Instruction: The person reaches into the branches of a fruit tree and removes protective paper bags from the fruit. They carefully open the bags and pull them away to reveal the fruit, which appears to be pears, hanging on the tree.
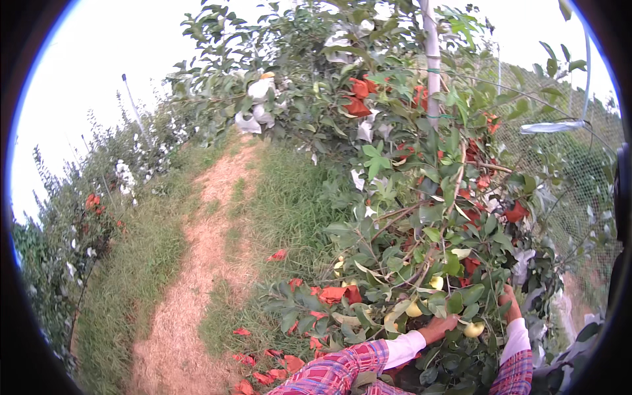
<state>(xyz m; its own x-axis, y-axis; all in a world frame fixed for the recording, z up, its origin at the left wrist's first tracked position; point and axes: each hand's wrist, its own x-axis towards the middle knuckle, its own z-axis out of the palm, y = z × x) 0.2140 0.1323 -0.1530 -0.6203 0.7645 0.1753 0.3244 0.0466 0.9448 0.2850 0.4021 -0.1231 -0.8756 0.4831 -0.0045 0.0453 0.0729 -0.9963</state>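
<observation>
Both arms, in plaid sleeves with white cuffs, reach into the low branches of an apple tree. My left hand (442, 328) is among the leaves, just left of a pale yellow apple (473, 330); its fingertips are partly covered by foliage. Farther right, my right hand (510, 302) is raised beside the leaves, its fingers mostly hidden, so what it touches cannot be made out. More pale apples hang close by, one (414, 309) above my left wrist and another (436, 282) higher up. A red paper bag (340, 294) rests among the leaves on the left.
Red paper pieces (264, 377) lie on the grass below. A light pole (432, 64) stands in the tree, with a wire (513, 89) running right. Mesh netting (582, 168) borders the right side. White bags (260, 89) hang higher. A straw-covered path (197, 276) runs along the left.
</observation>
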